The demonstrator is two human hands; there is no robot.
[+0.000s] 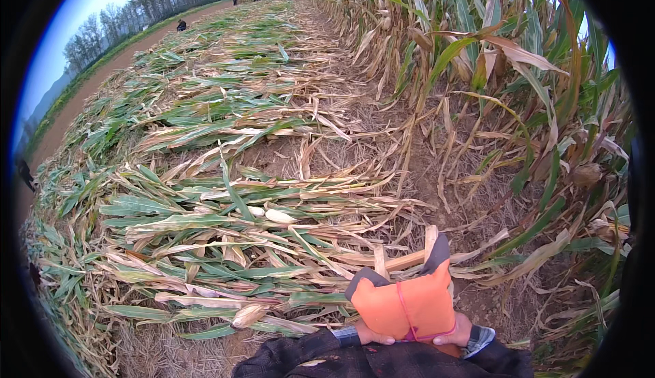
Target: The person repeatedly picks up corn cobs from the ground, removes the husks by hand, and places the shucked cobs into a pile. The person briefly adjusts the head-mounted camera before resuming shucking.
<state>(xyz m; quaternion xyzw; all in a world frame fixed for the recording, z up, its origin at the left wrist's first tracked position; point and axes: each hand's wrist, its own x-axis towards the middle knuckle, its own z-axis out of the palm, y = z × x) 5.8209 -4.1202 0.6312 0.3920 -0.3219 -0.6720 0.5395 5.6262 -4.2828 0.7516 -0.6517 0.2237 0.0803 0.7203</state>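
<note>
Low in the view, both my hands grip an orange cloth bundle (378, 306) with dark grey corners. A pink cord runs around its middle and is gathered at the near edge. Light wooden pieces (405, 261) jut out past its far side; what they belong to is mostly hidden by the cloth. My left hand (373, 333) holds the near left corner, thumb on top. On the near right corner is my right hand (456, 330), its thumb also over the cloth. The fingers underneath are hidden. Cut maize stalks (245, 270) lie just beyond and to the left.
Husked maize ears (280, 217) rest on the stalks, and another ear (249, 316) lies nearer. Standing maize (476, 55) lines the right side, its leaves leaning over the bare soil strip (435, 158). Far off, a person (181, 25) is low at the field edge; several others are farther away.
</note>
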